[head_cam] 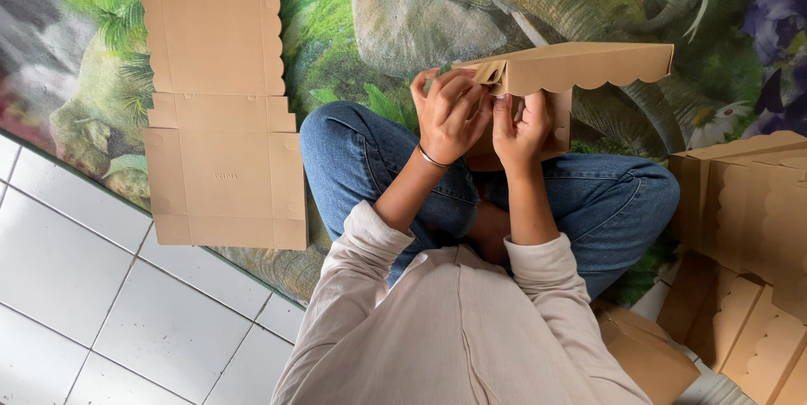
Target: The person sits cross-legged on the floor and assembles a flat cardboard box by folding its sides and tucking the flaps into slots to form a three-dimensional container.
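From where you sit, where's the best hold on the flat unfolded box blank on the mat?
Probably the flat box blank by its near plain edge, reached with the left hand from the tile side. It lies flat, so a finger must slide under. That edge is straight and lies near the mat's border; the far edge is scalloped and thinner.

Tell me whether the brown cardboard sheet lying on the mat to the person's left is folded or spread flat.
Spread flat. The cardboard sheet lies unfolded on the mat, its panels, creases and scalloped edge all showing; neither hand touches it.
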